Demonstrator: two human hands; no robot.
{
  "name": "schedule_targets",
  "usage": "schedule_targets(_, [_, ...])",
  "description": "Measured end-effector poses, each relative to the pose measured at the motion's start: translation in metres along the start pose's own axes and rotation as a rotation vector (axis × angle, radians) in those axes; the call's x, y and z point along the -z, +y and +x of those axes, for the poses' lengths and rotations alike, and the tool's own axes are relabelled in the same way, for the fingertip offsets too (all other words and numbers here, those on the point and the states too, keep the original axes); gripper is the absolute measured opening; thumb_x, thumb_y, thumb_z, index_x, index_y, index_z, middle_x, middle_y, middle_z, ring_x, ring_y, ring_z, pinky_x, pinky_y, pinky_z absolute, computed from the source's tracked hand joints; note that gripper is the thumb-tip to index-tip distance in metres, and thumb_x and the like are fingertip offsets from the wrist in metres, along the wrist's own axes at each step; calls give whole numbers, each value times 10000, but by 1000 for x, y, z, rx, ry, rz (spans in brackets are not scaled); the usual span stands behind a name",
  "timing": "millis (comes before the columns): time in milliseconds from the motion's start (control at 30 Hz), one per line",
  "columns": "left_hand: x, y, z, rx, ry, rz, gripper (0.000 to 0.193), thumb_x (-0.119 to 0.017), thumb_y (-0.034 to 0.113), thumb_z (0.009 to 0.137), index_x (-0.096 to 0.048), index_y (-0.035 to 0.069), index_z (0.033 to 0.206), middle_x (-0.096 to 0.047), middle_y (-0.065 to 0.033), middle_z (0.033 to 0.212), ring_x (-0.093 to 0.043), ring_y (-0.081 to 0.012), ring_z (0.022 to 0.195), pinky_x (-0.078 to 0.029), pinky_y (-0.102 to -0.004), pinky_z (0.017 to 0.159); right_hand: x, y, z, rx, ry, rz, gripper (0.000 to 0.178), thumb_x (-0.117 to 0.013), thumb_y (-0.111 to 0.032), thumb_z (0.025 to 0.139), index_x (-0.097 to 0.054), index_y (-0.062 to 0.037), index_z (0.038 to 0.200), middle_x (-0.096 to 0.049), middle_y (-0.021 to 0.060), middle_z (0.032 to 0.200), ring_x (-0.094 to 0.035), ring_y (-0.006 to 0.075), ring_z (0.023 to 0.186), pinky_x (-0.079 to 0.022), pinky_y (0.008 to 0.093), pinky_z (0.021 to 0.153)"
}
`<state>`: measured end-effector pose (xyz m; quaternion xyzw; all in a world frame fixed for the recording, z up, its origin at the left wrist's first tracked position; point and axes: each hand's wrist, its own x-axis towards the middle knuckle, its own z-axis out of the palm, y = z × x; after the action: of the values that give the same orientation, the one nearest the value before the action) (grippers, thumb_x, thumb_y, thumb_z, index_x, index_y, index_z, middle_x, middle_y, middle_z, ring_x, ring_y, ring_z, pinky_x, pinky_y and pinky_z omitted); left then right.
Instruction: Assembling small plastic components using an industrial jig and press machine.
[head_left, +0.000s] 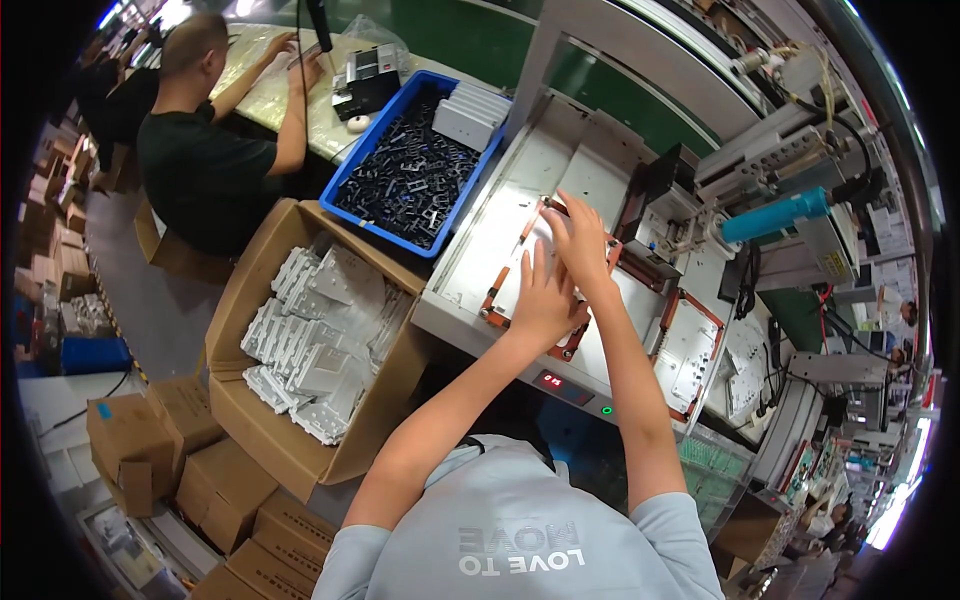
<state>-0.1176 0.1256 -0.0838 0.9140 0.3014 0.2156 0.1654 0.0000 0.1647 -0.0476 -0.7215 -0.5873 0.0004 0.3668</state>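
A brown frame (495, 298) lies flat on the white bench (590, 375), in front of the person and partly covered by both hands. The left hand (545, 308) is over its near part, fingers spread and pointing away from the body; no grip shows. The right hand (582, 240) reaches further, over the far part, its fingers a little bent near the edge; I cannot tell whether they grip anything or only touch. The two hands are close together, the left nearer the body.

To the right, a second frame (672, 338) of the same brown lies on the bench, well apart from the hands. Beyond, between the two, stands a black block (660, 205), with a teal cylinder (775, 213) further right. A red display (563, 385) glows on the bench's front edge.

To the left, a blue bin (345, 225) holds many small black parts (410, 170), with white blocks (470, 115) in its far right corner. Nearer, an open carton (265, 440) holds white parts (315, 340). Past it, a co-worker (210, 150) sits at another table (250, 65)
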Motion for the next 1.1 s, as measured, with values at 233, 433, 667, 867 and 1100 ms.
schedule_targets(233, [2, -1, -2, 3, 36, -2, 750, -577, 429, 845, -372, -47, 1387, -267, -274, 1469, -133, -534, 1364, -127, -640, 1087, 74, -34, -161, -362, -13, 112, 192, -714, -165, 798, -622, -36, 907, -597, 106, 896, -540, 270, 809, -417, 364, 751])
schedule_targets(433, [0, 2, 1, -37, 63, 73, 699, -587, 379, 841, -410, -50, 1365, -289, -272, 1459, -158, -528, 1359, -164, -647, 1075, 32, -52, -197, -422, 256, 82, 251, -758, -72, 727, -586, -20, 903, -553, 106, 822, -515, 261, 736, -415, 366, 672])
schedule_targets(667, [-4, -3, 1, -80, 12, 172, 707, -573, 395, 856, -385, -33, 1386, -292, -258, 1466, -173, -527, 1356, -150, -652, 1078, 25, -40, -196, -187, 353, 144, 188, -693, 14, 732, -564, -23, 863, -547, 121, 795, -522, 302, 735, -415, 386, 673])
schedule_targets(867, [34, 9, -12, 21, -15, -124, 408, -483, 187, 963, -471, 56, 1349, -406, -247, 1400, -280, -482, 1335, -149, -586, 1103, 51, -60, -209, -317, 291, 279, 212, -680, -46, 804, -628, -46, 1010, -599, 118, 852, -559, 274, 765, -443, 361, 698])
schedule_targets(1100, [214, 146, -51, -430, -419, -914, 208, -454, 3, 918, -659, 40, 925, -684, -102, 1015, -609, -306, 1060, -443, -476, 954, 2, -57, -277, -203, -162, 208, 258, -589, -148, 885, -593, -77, 1134, -601, 90, 705, -621, 260, 682, -492, 398, 617])
